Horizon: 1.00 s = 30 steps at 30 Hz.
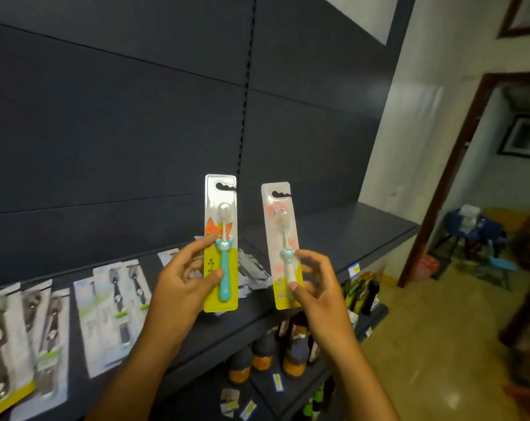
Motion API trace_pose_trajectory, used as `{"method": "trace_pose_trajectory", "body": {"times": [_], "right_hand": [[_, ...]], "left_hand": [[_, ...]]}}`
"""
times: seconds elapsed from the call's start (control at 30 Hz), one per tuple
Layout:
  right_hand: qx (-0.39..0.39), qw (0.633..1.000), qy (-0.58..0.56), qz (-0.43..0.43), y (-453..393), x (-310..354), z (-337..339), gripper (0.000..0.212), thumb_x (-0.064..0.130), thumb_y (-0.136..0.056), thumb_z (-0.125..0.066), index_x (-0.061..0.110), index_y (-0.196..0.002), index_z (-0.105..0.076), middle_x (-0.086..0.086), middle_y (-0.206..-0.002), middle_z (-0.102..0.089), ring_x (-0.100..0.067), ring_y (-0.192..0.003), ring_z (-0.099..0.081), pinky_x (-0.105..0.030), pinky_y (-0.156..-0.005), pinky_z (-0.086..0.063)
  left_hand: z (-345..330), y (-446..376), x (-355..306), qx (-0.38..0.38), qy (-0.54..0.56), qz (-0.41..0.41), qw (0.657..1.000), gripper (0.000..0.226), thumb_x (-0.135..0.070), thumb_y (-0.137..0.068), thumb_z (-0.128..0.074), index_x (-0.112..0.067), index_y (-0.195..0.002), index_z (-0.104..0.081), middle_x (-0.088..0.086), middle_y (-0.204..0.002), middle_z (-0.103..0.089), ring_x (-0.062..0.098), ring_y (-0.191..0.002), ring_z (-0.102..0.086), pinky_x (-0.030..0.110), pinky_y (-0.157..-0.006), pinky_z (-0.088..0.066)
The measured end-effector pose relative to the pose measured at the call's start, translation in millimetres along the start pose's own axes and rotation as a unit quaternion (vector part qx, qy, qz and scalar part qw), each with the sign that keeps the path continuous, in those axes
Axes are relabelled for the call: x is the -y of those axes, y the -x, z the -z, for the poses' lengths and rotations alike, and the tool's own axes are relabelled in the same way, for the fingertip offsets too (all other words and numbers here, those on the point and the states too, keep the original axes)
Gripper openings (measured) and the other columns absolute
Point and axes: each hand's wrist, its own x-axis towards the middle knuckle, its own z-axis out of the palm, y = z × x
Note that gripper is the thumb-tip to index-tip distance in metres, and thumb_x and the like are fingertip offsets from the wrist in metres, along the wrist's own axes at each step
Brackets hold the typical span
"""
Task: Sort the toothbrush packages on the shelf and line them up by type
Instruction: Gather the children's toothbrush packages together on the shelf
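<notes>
Head view: left hand (183, 279) pinching a blister pack with teal brush (221, 247), thumb on the front near the handle, index finger stretched up along the left edge, pack held upright above the dark shelf (333, 238). Card with orange cartoon print, yellow lower half, hang slot at top. Right hand (315, 287) gripping a second pack, pink-print pack (283, 247), thumb on the lower front, fingers curled round the right edge; pack upright, leaning slightly left, pale brush with teal collar inside, yellow bottom. Both packs side by side, apart, not touching, raised over the shelf's front edge. On the shelf left of the hands: row of packs lying flat, dark-handled brush packs (17, 344) at far left with yellow-green bottoms, next to them white-and-green packs (115, 308), some overlapping. Behind the hands, a loose heap of packages (251, 270), partly hidden, types unreadable. Shelf's right part bare up to the white wall (415, 117). Dark slatted back panel (121, 117) above. Lower shelf with dark-capped orange bottles (263, 357) and price tags (277, 382) on the edge. Far right: doorway (458, 177), tiled floor (424, 344), blue stool (470, 229) with white items on top, blurred.
</notes>
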Motion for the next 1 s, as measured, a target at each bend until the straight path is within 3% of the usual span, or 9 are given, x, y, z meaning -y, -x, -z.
{"method": "trace_pose_trajectory", "body": {"times": [0.2,0.37,0.53,0.67,0.83,0.93,1.0], "right_hand": [[-0.032,0.999,0.0,-0.011,-51.9,-37.0,56.5,0.042,-0.003,-0.093,-0.057,0.025,-0.124,-0.052,0.006,-0.119,-0.06,-0.009,-0.094,-0.069,-0.028,-0.072,-0.059],[-0.033,0.999,-0.026,-0.026,-94.3,-64.2,108.1,0.041,-0.002,-0.093,-0.057,0.024,-0.123,-0.053,0.004,-0.118,-0.061,-0.011,-0.093,-0.07,-0.026,-0.069,-0.059],[0.005,0.998,-0.05,-0.03,-142.6,-89.6,167.6,0.041,-0.003,-0.093,-0.056,0.024,-0.123,-0.052,0.0,-0.115,-0.064,-0.015,-0.091,-0.072,-0.026,-0.069,-0.059],[0.039,0.996,-0.069,-0.042,-181.9,-108.0,213.4,0.04,-0.004,-0.093,-0.056,0.021,-0.124,-0.052,-0.003,-0.115,-0.065,-0.017,-0.091,-0.072,-0.028,-0.07,-0.06],[0.074,0.992,-0.093,-0.051,-223.0,-130.2,246.7,0.043,-0.006,-0.092,-0.056,0.023,-0.124,-0.053,-0.006,-0.113,-0.066,-0.02,-0.092,-0.072,-0.031,-0.071,-0.06],[0.102,0.988,-0.095,-0.066,-242.0,-145.2,249.2,0.044,-0.004,-0.092,-0.057,0.023,-0.126,-0.052,-0.006,-0.114,-0.066,-0.021,-0.095,-0.071,-0.036,-0.074,-0.062],[0.121,0.986,-0.097,-0.068,-253.4,-153.2,248.3,0.043,-0.004,-0.092,-0.058,0.023,-0.125,-0.053,-0.006,-0.113,-0.067,-0.021,-0.095,-0.072,-0.039,-0.075,-0.061]], "left_hand": [[-59.0,-49.5,41.9,0.012,-0.024,0.01,1.0,0.052,0.005,-0.084,-0.066,-0.019,-0.13,-0.058,-0.004,-0.122,-0.066,0.003,-0.102,-0.067,0.019,-0.07,-0.058],[-113.2,-80.4,69.1,-0.001,-0.039,0.02,0.999,0.052,0.004,-0.083,-0.067,-0.025,-0.126,-0.06,-0.011,-0.108,-0.072,0.01,-0.1,-0.07,0.025,-0.069,-0.06],[-183.2,-97.1,94.3,-0.041,-0.062,0.017,0.997,0.051,0.004,-0.084,-0.066,-0.024,-0.126,-0.06,-0.015,-0.104,-0.072,0.002,-0.093,-0.07,0.02,-0.066,-0.059],[-241.9,-110.0,108.6,-0.056,-0.096,0.019,0.994,0.05,0.01,-0.084,-0.064,-0.019,-0.123,-0.059,-0.032,-0.092,-0.07,-0.011,-0.084,-0.066,0.007,-0.064,-0.051],[-282.6,-127.7,123.5,-0.09,-0.128,0.019,0.987,0.052,0.009,-0.085,-0.064,-0.025,-0.124,-0.061,-0.02,-0.112,-0.07,0.006,-0.1,-0.068,0.024,-0.083,-0.058],[-288.9,-134.9,132.7,-0.118,-0.155,0.03,0.98,0.053,0.011,-0.085,-0.062,-0.028,-0.121,-0.06,-0.027,-0.104,-0.069,-0.001,-0.094,-0.067,0.015,-0.074,-0.055],[-287.8,-142.2,139.8,-0.138,-0.166,0.039,0.976,0.053,0.012,-0.085,-0.062,-0.027,-0.121,-0.06,-0.017,-0.102,-0.07,-0.003,-0.088,-0.067,0.012,-0.07,-0.054]]}}
